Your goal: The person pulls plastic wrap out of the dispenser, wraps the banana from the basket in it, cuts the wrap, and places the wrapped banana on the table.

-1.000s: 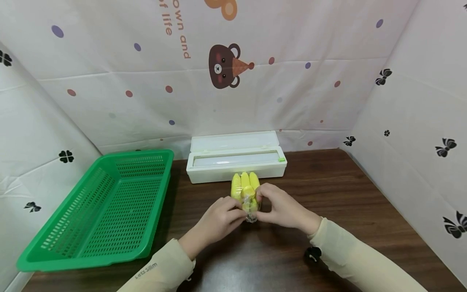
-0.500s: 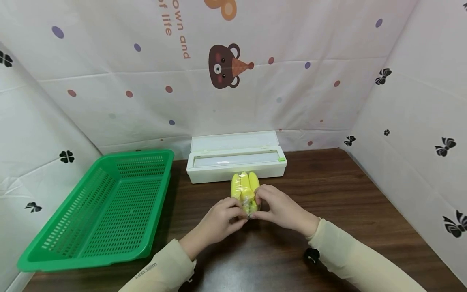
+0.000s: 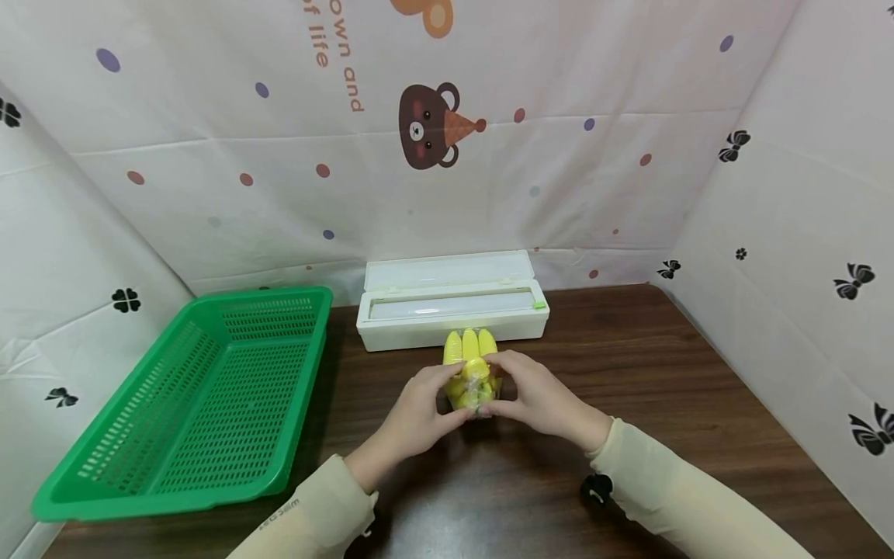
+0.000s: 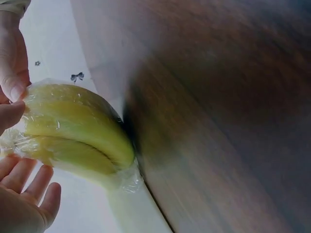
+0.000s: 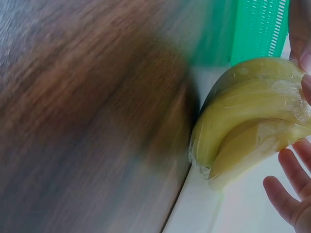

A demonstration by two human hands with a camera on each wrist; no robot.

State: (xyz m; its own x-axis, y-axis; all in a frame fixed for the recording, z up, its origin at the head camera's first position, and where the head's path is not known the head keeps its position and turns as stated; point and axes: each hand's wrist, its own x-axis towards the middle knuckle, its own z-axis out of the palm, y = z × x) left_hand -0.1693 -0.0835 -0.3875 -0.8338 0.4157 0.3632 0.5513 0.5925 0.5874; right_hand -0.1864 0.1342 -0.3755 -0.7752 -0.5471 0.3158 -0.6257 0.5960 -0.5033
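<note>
A bunch of yellow bananas [image 3: 470, 341], wrapped in clear cling film, rests on the table just in front of a white cling film dispenser [image 3: 454, 330]. My left hand [image 3: 417, 410] curves its thumb and fingers around the left of the stem end. From the other side, my right hand [image 3: 541, 397] grips the same end, thumb near the front and index finger on top. Both wrist views show the film drawn tight along the bananas [image 4: 80, 119] and bunched at the stems. The ends of some fingers are hidden against the fruit.
A green perforated basket [image 3: 296, 419] stands to the left on the dark wooden table [image 3: 628, 357]. The dispenser's lid [image 3: 450, 269] is raised, leaning toward the patterned cloth backdrop [image 3: 573, 194]. More patterned cloth lines both sides.
My left fingers have shifted from pinching the film at the stem end to a wider hold, farther up the bunch. My right hand stays at the stem end, its fingers slightly adjusted.
</note>
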